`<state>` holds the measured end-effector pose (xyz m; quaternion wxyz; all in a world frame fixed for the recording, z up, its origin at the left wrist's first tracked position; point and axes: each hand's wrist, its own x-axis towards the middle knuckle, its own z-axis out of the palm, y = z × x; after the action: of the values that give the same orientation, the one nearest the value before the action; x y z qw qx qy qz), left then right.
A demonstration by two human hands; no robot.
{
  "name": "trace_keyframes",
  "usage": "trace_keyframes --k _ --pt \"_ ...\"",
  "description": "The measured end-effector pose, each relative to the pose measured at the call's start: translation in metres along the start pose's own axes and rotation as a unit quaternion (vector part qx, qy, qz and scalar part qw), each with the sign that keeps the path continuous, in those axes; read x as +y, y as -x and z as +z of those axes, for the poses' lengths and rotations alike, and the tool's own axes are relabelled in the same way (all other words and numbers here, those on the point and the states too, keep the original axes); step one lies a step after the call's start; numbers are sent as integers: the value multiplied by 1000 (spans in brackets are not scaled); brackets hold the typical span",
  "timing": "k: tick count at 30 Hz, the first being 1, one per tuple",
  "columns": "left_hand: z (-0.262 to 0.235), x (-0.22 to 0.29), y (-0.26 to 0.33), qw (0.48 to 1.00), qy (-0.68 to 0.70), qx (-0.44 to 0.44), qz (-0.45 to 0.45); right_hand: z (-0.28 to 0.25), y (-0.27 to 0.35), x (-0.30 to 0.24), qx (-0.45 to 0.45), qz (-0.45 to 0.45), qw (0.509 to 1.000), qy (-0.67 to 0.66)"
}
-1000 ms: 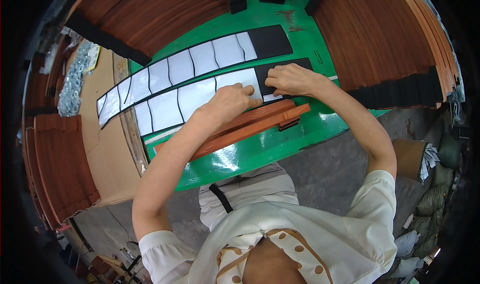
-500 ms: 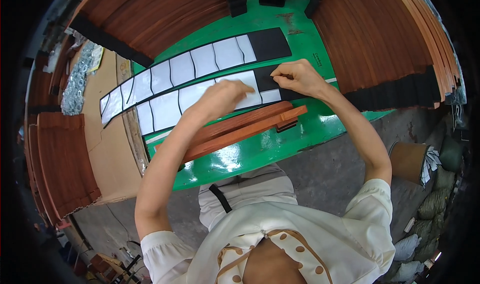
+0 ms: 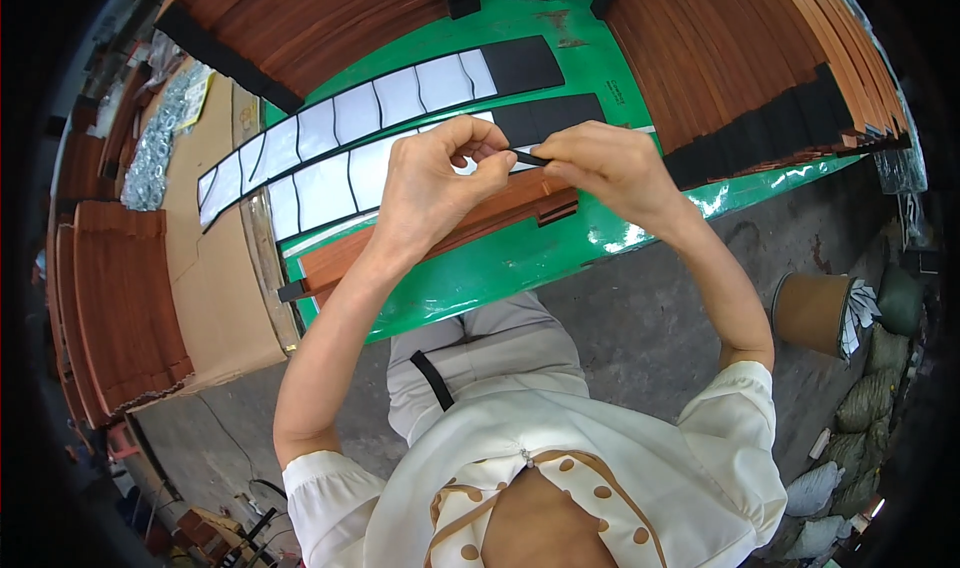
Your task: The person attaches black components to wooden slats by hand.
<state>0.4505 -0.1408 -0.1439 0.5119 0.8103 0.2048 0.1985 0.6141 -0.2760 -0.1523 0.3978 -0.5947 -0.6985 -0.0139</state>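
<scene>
Both hands raised just above the green bench (image 3: 520, 258), near its middle. Left hand (image 3: 435, 183) and right hand (image 3: 610, 168) meet fingertip to fingertip, each pinching one end of a small thin black strip (image 3: 528, 157) — thumb against forefinger, other fingers curled in, neither hand spread.

Strip looks light and limp — likely a thin pad or adhesive piece peeled from a sheet. Judgement: it will bend or curl if held at one end only, so a pinch at both ends suits it; a sticky face, if it has one, could cling to the fingers. Cannot tell which face is tacky.

Under the hands: two long backing sheets (image 3: 330, 158), white panels edged in black, running slantwise across the bench from the left edge toward the far right. The nearer sheet ends in a black section (image 3: 550, 118) just beyond the fingertips.

Toward the bench's near edge lie reddish-brown wooden slats (image 3: 470, 223), stacked flat, stiff, directly below the wrists.

Edges and room: tall stacks of the same brown slats (image 3: 300, 18) crowd the far left corner and another stack (image 3: 740, 58) crowds the right edge, black-tipped ends facing in. Open green surface remains only along the near edge and the near right corner. A cardboard sheet (image 3: 215, 288) adjoins the left edge.
</scene>
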Motion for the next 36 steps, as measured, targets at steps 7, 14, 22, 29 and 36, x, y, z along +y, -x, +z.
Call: trace_keyframes --k 7,14,22,29,36 --pt "13 16 12 987 -49 23 151 -21 10 -13 -60 106 988 -91" --pt "31 -8 19 973 -157 41 162 -23 31 5 -61 138 988 -39" --pt "72 -34 22 957 -267 84 75 -10 44 33 -104 100 990 6" --pt "80 -36 19 964 -245 83 53 -8 46 37 -111 105 988 6" --pt "80 -34 19 964 -245 86 52 -6 47 39 -112 103 988 10"
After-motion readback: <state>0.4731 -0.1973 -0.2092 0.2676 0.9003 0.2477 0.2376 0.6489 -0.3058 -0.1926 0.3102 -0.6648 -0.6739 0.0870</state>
